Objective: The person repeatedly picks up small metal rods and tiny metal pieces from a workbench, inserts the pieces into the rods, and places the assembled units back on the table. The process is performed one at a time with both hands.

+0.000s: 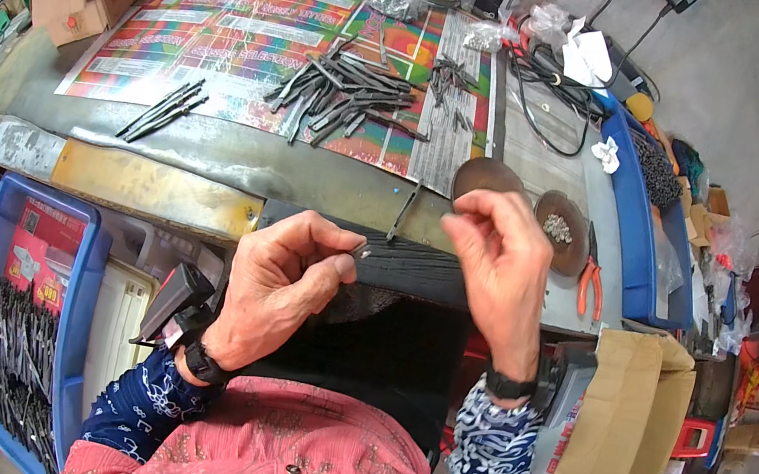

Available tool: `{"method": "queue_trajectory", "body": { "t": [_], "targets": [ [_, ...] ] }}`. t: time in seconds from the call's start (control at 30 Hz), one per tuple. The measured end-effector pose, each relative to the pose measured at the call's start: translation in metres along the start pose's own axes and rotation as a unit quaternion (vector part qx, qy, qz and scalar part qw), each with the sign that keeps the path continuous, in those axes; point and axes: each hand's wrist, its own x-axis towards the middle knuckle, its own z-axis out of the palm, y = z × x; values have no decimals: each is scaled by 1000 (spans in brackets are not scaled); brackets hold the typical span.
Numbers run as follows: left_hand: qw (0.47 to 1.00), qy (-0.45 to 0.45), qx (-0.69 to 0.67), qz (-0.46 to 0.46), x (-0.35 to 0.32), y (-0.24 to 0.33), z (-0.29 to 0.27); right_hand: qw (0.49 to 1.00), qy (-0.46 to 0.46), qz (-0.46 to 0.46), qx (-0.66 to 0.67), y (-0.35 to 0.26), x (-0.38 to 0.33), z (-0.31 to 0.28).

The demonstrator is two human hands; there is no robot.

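My left hand [286, 276] pinches a small dark piece with a pale tip [364, 251] between thumb and forefinger, just above the table's front edge. My right hand [505, 264] hovers to its right with thumb and forefinger drawn together; anything between them is too small to make out. Behind it a brown round dish [487, 177] is partly covered by the fingers. A second dish [571, 256] beside it holds small pale metal bits [557, 229]. One thin dark strip [403, 211] lies between my hands, close to a grooved black block [414, 269] at the edge.
A heap of dark strips [349, 95] lies on a colourful printed sheet [202, 33]. Orange-handled pliers [592, 283] rest at the right. Blue trays [639, 232] flank that side; another blue bin [86, 317] with many dark strips stands lower left. Cardboard boxes [626, 423] stand around.
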Motion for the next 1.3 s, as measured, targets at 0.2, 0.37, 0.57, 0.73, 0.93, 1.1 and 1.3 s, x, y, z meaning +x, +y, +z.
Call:
{"method": "queue_trajectory", "body": {
  "t": [0.2, 0.37, 0.57, 0.73, 0.93, 1.1, 1.3],
  "targets": [
    [999, 37, 32, 13, 11, -7, -7, 992, 9, 7, -127, 39, 53, -7],
    [995, 5, 98, 30, 13, -9, -11, 975, -16, -63, -214, 79, 87, 5],
    [991, 12, 119, 66, 14, -10, -10, 954, -21, -77, -288, 106, 109, 24],
    [986, 9, 142, 86, 14, -11, -10, 943, -27, -62, -326, 124, 111, 35],
    [991, 7, 122, 58, 13, -8, -9, 939, 0, -87, -332, 125, 113, 40],
    [998, 4, 55, -4, 12, -4, -9, 963, 7, -47, -264, 87, 103, 22],
    [1000, 15, 5, 6, 13, -5, -8, 999, -11, 13, 42, 12, 48, 9]
  ]
}}
